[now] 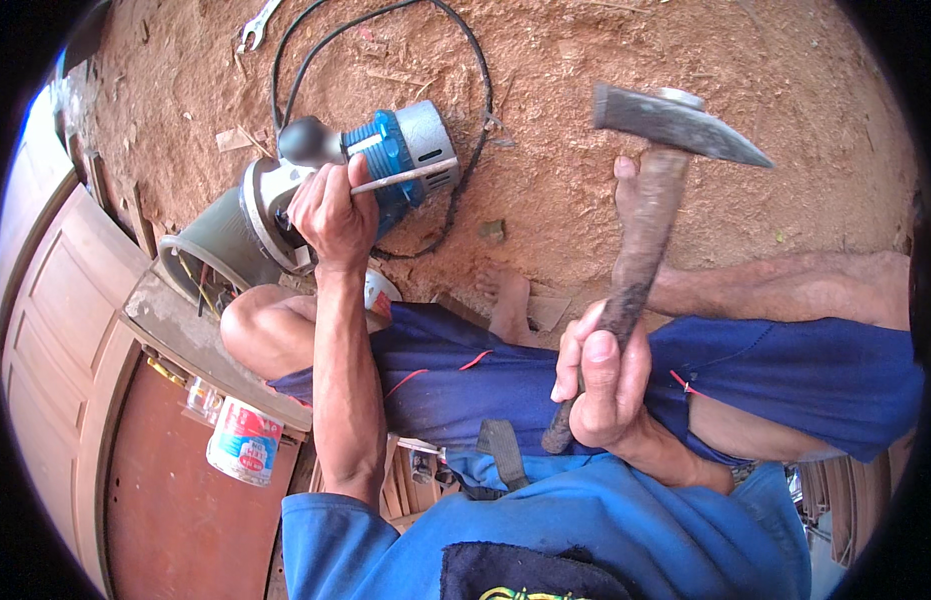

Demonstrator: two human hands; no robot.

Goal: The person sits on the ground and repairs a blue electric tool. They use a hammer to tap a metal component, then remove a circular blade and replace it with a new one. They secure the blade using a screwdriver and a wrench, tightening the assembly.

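My right hand is wrapped round the lower wooden handle of a hammer, raised with its head up; the dark metal head has a flat face on the left and a tapered end on the right. My left hand is closed round a thin greyish rod, which sticks out to the right; its other end is hidden in the fist. This hand is against a blue and silver router, a power tool with a black knob and a round base, lying on its side.
A black cable loops round the router. A wrench lies on the sawdust-covered ground. Left of the router is a grey-green bucket on its side. Panelled wooden doors and a white-red tub are at the left.
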